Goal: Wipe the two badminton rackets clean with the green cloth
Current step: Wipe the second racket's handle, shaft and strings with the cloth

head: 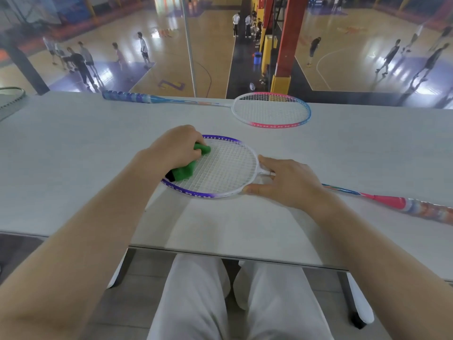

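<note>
My left hand [175, 149] clenches the crumpled green cloth [187, 168] against the strings of the purple-and-white badminton racket [220, 168] on the pale grey counter [73, 155], while my right hand's [285, 182] fingers lie straight, pressing its throat.

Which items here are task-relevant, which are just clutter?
In the job:
- green cloth, gripped by left hand
- purple racket, steadied by right hand
- pink-and-blue racket, lying apart

Lying about:
- third racket head at table's far-left edge
</note>
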The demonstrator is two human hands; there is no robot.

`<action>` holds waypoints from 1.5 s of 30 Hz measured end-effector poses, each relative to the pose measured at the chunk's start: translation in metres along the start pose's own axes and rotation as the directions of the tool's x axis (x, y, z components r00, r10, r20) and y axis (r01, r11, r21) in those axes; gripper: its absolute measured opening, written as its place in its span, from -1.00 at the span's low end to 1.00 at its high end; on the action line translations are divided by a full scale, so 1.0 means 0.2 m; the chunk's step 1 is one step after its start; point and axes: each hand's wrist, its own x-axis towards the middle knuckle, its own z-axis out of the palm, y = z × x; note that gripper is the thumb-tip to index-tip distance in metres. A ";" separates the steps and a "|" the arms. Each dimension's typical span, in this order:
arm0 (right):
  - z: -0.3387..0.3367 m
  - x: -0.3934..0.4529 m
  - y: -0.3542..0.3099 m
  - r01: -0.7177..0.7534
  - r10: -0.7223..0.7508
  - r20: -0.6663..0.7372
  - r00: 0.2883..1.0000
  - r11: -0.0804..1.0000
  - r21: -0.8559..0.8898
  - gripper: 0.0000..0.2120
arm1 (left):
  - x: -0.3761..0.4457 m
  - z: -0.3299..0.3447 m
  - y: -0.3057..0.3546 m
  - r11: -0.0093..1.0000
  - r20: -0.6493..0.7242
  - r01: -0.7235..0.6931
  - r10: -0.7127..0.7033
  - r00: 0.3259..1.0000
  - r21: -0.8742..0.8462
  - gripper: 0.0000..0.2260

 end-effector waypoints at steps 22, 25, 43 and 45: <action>-0.03 -0.02 0.00 0.028 -0.032 0.055 0.998 0.998 0.064 -0.18 | -0.24 0.03 -0.02 0.995 -0.063 0.075 -0.070 0.996 0.073 -0.78; -0.03 -0.01 0.00 0.021 -0.025 0.067 0.997 0.998 0.060 -0.16 | -0.08 0.04 -0.03 0.989 -0.136 0.097 -0.081 0.987 0.114 -0.78; -0.01 -0.01 -0.01 0.036 -0.035 0.026 0.999 0.999 -0.025 -0.19 | -0.18 -0.01 -0.06 1.000 0.038 0.011 -0.011 0.999 0.003 -0.74; -0.02 -0.01 -0.02 0.030 -0.030 0.031 0.999 0.999 -0.025 -0.18 | -0.26 -0.02 -0.06 1.000 0.070 0.014 -0.014 0.997 -0.007 -0.75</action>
